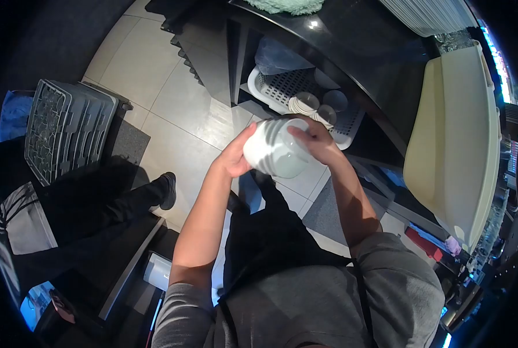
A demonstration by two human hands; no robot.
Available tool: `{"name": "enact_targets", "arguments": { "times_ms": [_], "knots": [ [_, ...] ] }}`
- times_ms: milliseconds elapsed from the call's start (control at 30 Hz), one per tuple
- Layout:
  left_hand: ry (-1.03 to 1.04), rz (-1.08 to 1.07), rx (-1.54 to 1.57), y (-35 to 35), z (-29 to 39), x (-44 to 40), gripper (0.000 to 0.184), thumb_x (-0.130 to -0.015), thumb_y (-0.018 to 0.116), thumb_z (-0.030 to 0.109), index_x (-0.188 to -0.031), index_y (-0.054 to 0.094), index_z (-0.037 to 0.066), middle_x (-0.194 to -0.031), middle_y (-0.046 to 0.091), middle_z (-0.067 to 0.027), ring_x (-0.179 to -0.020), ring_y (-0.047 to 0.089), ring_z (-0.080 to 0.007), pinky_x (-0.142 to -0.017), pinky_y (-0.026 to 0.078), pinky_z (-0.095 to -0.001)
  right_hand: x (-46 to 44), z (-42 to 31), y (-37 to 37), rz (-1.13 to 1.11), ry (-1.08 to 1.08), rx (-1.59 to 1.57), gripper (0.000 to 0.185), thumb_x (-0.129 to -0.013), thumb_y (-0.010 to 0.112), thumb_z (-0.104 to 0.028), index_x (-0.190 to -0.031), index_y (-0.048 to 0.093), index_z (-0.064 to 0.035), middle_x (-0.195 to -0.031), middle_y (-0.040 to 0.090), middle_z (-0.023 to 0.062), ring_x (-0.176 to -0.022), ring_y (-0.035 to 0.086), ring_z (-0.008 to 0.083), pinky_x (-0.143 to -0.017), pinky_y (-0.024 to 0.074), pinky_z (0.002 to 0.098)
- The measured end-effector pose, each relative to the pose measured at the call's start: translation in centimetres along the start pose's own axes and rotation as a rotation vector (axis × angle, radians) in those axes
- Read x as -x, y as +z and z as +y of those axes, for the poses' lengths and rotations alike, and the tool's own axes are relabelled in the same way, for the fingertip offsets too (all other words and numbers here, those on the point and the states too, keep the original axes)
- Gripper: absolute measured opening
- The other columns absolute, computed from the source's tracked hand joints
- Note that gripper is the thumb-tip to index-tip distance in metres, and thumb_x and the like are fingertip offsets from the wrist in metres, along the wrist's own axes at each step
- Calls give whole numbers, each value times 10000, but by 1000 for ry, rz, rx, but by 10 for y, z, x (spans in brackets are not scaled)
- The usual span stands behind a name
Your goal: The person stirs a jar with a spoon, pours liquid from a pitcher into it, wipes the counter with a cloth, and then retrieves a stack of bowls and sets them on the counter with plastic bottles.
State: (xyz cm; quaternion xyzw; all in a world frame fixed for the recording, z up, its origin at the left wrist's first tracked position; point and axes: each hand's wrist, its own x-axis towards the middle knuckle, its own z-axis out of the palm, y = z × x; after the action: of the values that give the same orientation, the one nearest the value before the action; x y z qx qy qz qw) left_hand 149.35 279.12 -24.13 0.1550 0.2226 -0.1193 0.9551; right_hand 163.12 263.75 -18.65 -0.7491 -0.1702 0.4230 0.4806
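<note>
A stack of white bowls (275, 152) is held between my two hands, tilted on its side above the floor. My left hand (238, 152) is wrapped round the left end of the stack. At the other end my right hand (315, 142) grips the rim, with the thumb on the near side and the other fingers hidden behind. Just beyond the bowls, a white perforated basket (263, 88) sits on a low shelf beneath the counter. Smaller stacked bowls (304, 103) stand inside it, close to my right hand.
Overhead of the shelf runs a black counter (366, 49) with a pale green cloth (288, 4). A large cream tub (464, 122) stands at the right, near stacked white plates (430, 14). Grey racks (67, 130) and another person's shoe (167, 191) are at left.
</note>
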Motion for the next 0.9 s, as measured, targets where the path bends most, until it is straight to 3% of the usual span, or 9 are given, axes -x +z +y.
{"name": "enact_targets", "arguments": {
  "times_ms": [100,167,233,300,367,400,567,900],
  "knots": [
    [19,3,85,-34,-20,13,679,-805,562,517,-1286,427,57,-1236,524,-108,-1094,539,-251,-916,443,-392,1,-22,12,-255,-110,247,317,-874,564,-244,-1122,570,-47,-1067,599,87,-937,563,144,-799,447,286],
    [44,-57,134,-50,-35,20,694,-783,584,513,-1278,437,49,-1219,536,-121,-1075,552,-254,-906,452,-388,-11,-4,0,-365,-234,191,313,-875,542,-241,-1116,574,-44,-1116,582,80,-977,551,151,-806,445,283],
    [69,-114,185,-53,-43,33,709,-761,606,509,-1270,448,41,-1203,547,-134,-1055,564,-257,-897,461,-384,-40,14,-45,-75,-135,-71,390,-848,580,-295,-1143,556,-42,-1118,565,85,-969,533,155,-816,438,296],
    [103,-245,175,-46,-50,51,767,-721,639,509,-1280,432,26,-1183,557,-147,-1043,570,-255,-901,460,-375,-67,48,-98,573,-231,98,395,-846,582,-296,-1146,553,-41,-1124,561,89,-978,529,161,-822,435,300],
    [94,-204,188,-56,-62,68,829,-703,649,534,-1299,395,17,-1181,551,-153,-1045,565,-251,-900,460,-368,-89,82,-141,769,-265,239,400,-844,583,-297,-1150,550,-40,-1129,558,93,-987,525,166,-828,432,304],
    [31,-153,256,-94,-83,73,882,-685,667,542,-1320,351,18,-1205,527,-146,-1060,554,-244,-900,460,-367,-99,94,-154,778,-274,281,403,-843,584,-297,-1151,548,-40,-1132,556,94,-991,524,168,-832,431,306],
    [77,-111,187,-70,-84,103,909,-631,710,556,-1285,399,6,-1149,568,-132,-1024,576,-236,-898,465,-357,-161,100,-167,607,-273,459,417,-839,588,-299,-1160,540,-38,-1146,547,104,-1013,514,181,-848,424,316],
    [136,25,216,-87,-86,111,875,-645,697,548,-1269,429,-2,-1162,568,-137,-1028,577,-233,-902,463,-352,-178,107,-165,642,-252,523,445,-830,597,-302,-1178,523,-34,-1175,528,123,-1056,496,207,-880,410,337]
  ]
}}
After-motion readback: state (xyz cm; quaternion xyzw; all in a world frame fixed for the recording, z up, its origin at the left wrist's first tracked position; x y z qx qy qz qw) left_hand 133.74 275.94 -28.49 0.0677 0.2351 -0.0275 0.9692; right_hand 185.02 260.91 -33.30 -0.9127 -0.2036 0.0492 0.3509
